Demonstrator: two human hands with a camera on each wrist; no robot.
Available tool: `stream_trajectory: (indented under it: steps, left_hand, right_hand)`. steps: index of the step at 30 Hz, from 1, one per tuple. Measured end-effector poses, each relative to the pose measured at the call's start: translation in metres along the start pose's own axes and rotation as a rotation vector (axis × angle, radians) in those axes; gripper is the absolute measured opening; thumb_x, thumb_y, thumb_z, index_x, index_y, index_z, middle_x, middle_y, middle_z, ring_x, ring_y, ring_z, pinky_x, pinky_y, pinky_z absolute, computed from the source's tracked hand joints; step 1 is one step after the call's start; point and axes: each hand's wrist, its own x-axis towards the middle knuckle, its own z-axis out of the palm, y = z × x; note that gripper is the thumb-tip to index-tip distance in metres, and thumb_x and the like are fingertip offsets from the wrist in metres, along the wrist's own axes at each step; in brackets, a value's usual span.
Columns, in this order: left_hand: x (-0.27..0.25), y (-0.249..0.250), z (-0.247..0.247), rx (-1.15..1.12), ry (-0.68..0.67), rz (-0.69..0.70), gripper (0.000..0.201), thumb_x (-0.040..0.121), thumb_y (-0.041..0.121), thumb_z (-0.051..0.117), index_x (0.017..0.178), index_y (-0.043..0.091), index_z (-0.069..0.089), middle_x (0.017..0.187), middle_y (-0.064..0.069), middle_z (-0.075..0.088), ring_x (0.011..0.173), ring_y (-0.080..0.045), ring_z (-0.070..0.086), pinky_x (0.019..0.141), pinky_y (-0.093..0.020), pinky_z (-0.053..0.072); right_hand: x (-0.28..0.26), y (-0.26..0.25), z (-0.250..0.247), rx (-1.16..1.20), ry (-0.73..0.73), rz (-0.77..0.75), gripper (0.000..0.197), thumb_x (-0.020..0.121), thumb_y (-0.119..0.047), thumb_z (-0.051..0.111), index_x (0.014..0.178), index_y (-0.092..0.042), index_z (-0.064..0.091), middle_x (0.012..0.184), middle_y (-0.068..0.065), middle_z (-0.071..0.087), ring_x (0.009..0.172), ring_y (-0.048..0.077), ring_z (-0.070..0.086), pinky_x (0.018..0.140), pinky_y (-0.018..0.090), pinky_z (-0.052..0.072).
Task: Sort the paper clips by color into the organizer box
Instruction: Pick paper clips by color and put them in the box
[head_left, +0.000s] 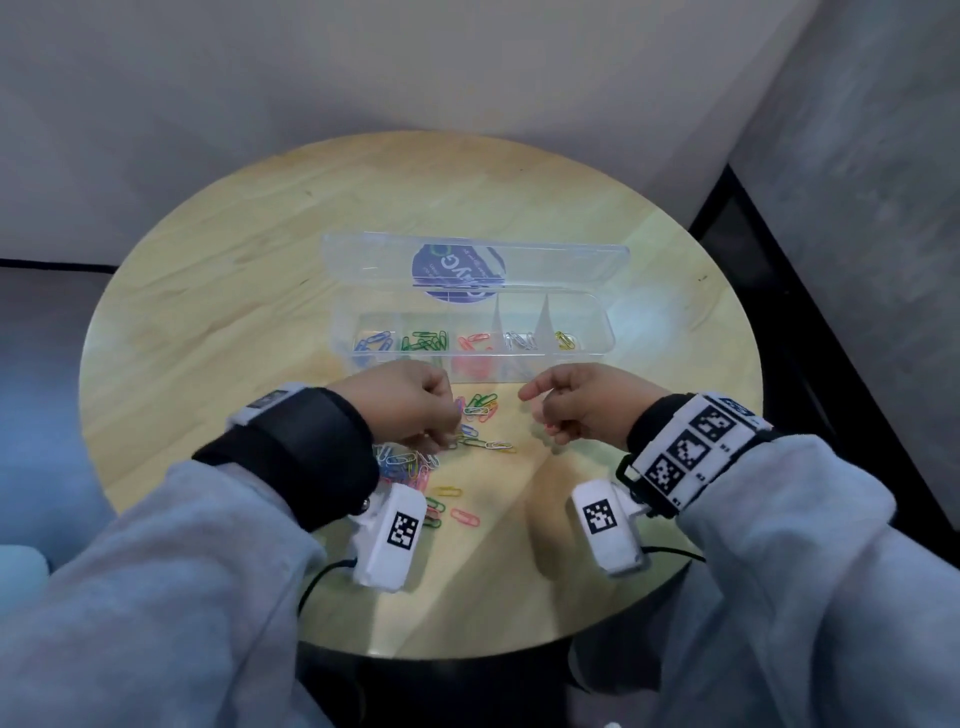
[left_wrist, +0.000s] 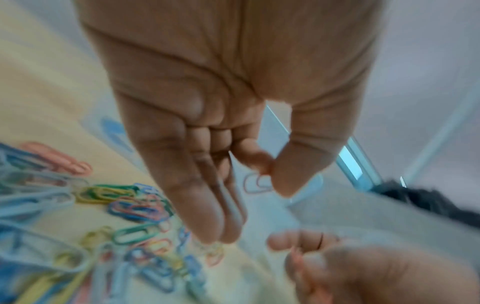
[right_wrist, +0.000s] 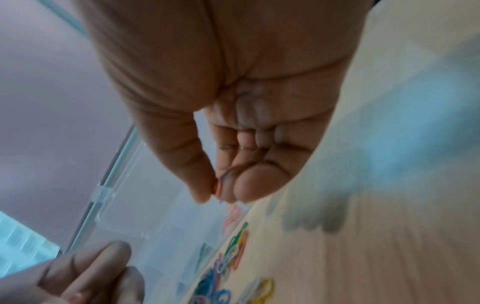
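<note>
— So, where are the paper clips (head_left: 457, 457)?
— Lots lie loose in a heap in the middle of the round bench (head_left: 208, 291). Some already sit sorted by color in the clear organizer box (head_left: 472, 332), just behind the heap, with its lid open.
— What do the hands do?
— The left hand (head_left: 402, 402) is over the heap. Its thumb and first finger pinch a pink clip (left_wrist: 255, 185). The right hand (head_left: 587, 402) is beside the heap, and its fingers (right_wrist: 233, 185) pinch an orange clip (right_wrist: 219, 188).
</note>
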Motion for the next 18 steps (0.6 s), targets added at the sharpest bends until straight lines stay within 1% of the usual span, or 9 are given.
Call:
stream_trajectory:
  steps: [2, 6, 7, 9, 11, 13, 15, 17, 18]
  left_hand:
    - [-0.003, 0.001, -0.005, -0.244, -0.005, -0.017, 0.03, 0.086, -0.008, 0.048, 0.065, 0.011, 0.039, 0.077, -0.015, 0.064, 0.055, -0.014, 0.064, 0.052, -0.02, 0.055]
    - [-0.005, 0.003, -0.008, -0.535, 0.037, -0.01, 0.031, 0.086, -0.013, 0.038, 0.067, 0.012, 0.037, 0.063, -0.012, 0.062, 0.044, -0.012, 0.06, 0.041, -0.017, 0.051]
    - [-0.005, 0.004, -0.008, -0.585, 0.059, -0.011, 0.03, 0.086, -0.012, 0.036, 0.068, 0.012, 0.037, 0.063, -0.012, 0.06, 0.042, -0.011, 0.058, 0.04, -0.016, 0.049]
    - [-0.005, 0.006, -0.007, -0.604, 0.113, -0.019, 0.028, 0.086, -0.011, 0.036, 0.07, 0.012, 0.037, 0.066, -0.012, 0.055, 0.04, -0.011, 0.051, 0.037, -0.014, 0.042]
    - [-0.002, 0.005, -0.006, -0.475, 0.158, -0.022, 0.027, 0.086, -0.008, 0.042, 0.071, 0.015, 0.038, 0.065, -0.009, 0.049, 0.041, -0.01, 0.043, 0.036, -0.014, 0.034]
    - [0.0, 0.002, -0.004, -0.169, 0.148, 0.006, 0.025, 0.084, -0.002, 0.052, 0.075, 0.018, 0.042, 0.065, -0.005, 0.048, 0.045, -0.012, 0.038, 0.041, -0.017, 0.031]
    - [0.0, -0.001, 0.001, 0.192, 0.066, 0.051, 0.02, 0.081, 0.01, 0.063, 0.081, 0.025, 0.05, 0.069, 0.0, 0.052, 0.051, -0.013, 0.042, 0.051, -0.023, 0.034]
    - [-0.003, -0.003, 0.008, 0.46, -0.011, 0.066, 0.019, 0.078, 0.019, 0.067, 0.086, 0.031, 0.056, 0.07, 0.006, 0.053, 0.059, -0.011, 0.047, 0.063, -0.026, 0.039]
    - [-0.004, -0.003, 0.011, 0.545, -0.038, 0.061, 0.018, 0.077, 0.02, 0.067, 0.087, 0.033, 0.058, 0.068, 0.008, 0.051, 0.06, -0.01, 0.048, 0.066, -0.026, 0.04]
  right_hand:
    - [0.0, 0.0, 0.001, 0.151, -0.024, 0.04, 0.023, 0.09, 0.01, 0.044, 0.083, -0.006, 0.058, 0.065, 0.008, 0.048, 0.05, 0.013, 0.05, 0.049, 0.02, 0.051]
    - [0.002, -0.001, 0.006, 0.353, -0.016, 0.114, 0.028, 0.093, 0.005, 0.032, 0.077, -0.002, 0.054, 0.067, 0.01, 0.046, 0.044, 0.011, 0.053, 0.044, 0.017, 0.048]
    - [0.003, -0.001, 0.008, 0.365, -0.016, 0.127, 0.028, 0.093, 0.004, 0.031, 0.077, -0.002, 0.053, 0.067, 0.01, 0.046, 0.042, 0.01, 0.053, 0.042, 0.017, 0.047]
    - [0.005, -0.001, 0.01, 0.292, -0.026, 0.145, 0.026, 0.093, 0.001, 0.032, 0.076, -0.004, 0.052, 0.066, 0.008, 0.044, 0.043, 0.012, 0.049, 0.04, 0.018, 0.043]
    - [0.008, -0.002, 0.013, 0.09, -0.024, 0.133, 0.022, 0.09, -0.001, 0.036, 0.077, -0.008, 0.052, 0.064, 0.007, 0.044, 0.049, 0.015, 0.041, 0.043, 0.022, 0.034]
    - [0.01, -0.004, 0.015, -0.255, 0.017, 0.08, 0.021, 0.086, -0.002, 0.044, 0.079, -0.016, 0.058, 0.061, 0.002, 0.048, 0.05, 0.014, 0.041, 0.047, 0.022, 0.033]
    - [0.012, -0.006, 0.017, -0.591, 0.074, 0.043, 0.025, 0.083, -0.007, 0.05, 0.083, -0.029, 0.063, 0.065, -0.006, 0.052, 0.055, 0.012, 0.048, 0.052, 0.023, 0.038]
    - [0.015, -0.008, 0.02, -0.762, 0.105, 0.03, 0.031, 0.082, -0.01, 0.051, 0.091, -0.037, 0.063, 0.069, -0.008, 0.049, 0.061, 0.012, 0.051, 0.055, 0.023, 0.041]
    - [0.016, -0.008, 0.021, -0.804, 0.111, 0.022, 0.034, 0.082, -0.01, 0.051, 0.095, -0.038, 0.063, 0.068, -0.008, 0.047, 0.061, 0.013, 0.05, 0.055, 0.024, 0.041]
